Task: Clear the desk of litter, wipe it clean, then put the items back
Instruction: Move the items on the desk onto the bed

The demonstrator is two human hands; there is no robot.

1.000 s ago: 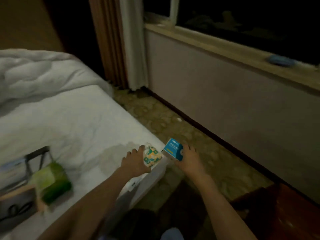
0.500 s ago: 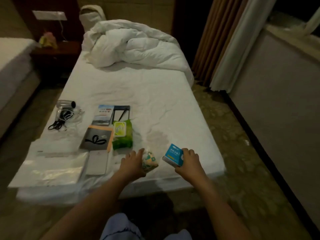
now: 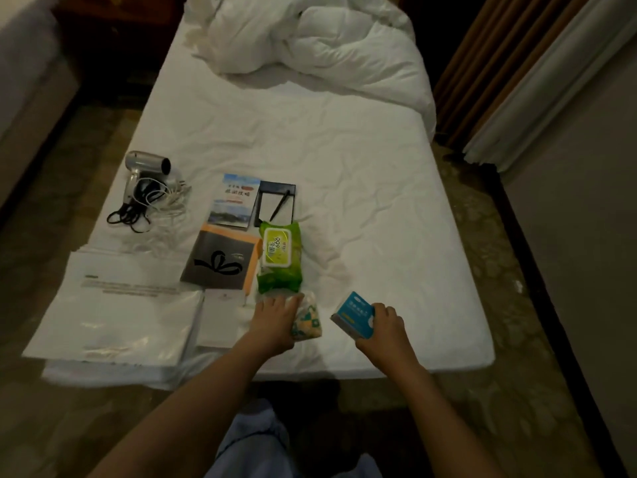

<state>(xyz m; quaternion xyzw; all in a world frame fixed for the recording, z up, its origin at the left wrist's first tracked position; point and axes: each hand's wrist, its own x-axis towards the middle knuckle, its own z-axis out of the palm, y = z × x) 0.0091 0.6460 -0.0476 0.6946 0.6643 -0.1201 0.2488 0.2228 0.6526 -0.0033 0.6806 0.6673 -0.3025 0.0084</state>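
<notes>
Where the near edge of the white bed (image 3: 344, 167) meets the floor, two small packs are held just above or on the sheet, though contact with the sheet cannot be told. A patterned tissue pack (image 3: 307, 322) is gripped by the left hand (image 3: 274, 322), whose fingers are curled round it, just beside the near end of a green wet-wipe pack (image 3: 280, 258). A small blue box (image 3: 355, 320) is gripped by the right hand (image 3: 384, 331), tilted, a little toward the bed's right edge; the two hands are kept apart. Toward the left edge a silver hair dryer (image 3: 146, 167) is laid with its cord (image 3: 132, 215) coiled beside it. Between the dryer and the wipes a brochure (image 3: 236, 200), a dark notepad holder (image 3: 275, 203) with a pen (image 3: 280, 209) and a dark folder with a ribbon print (image 3: 220, 262) are seen. At the near left corner, white plastic bags (image 3: 117, 312) and a white card (image 3: 220, 317) are spread. A crumpled duvet (image 3: 310, 39) is heaped at the far end.
</notes>
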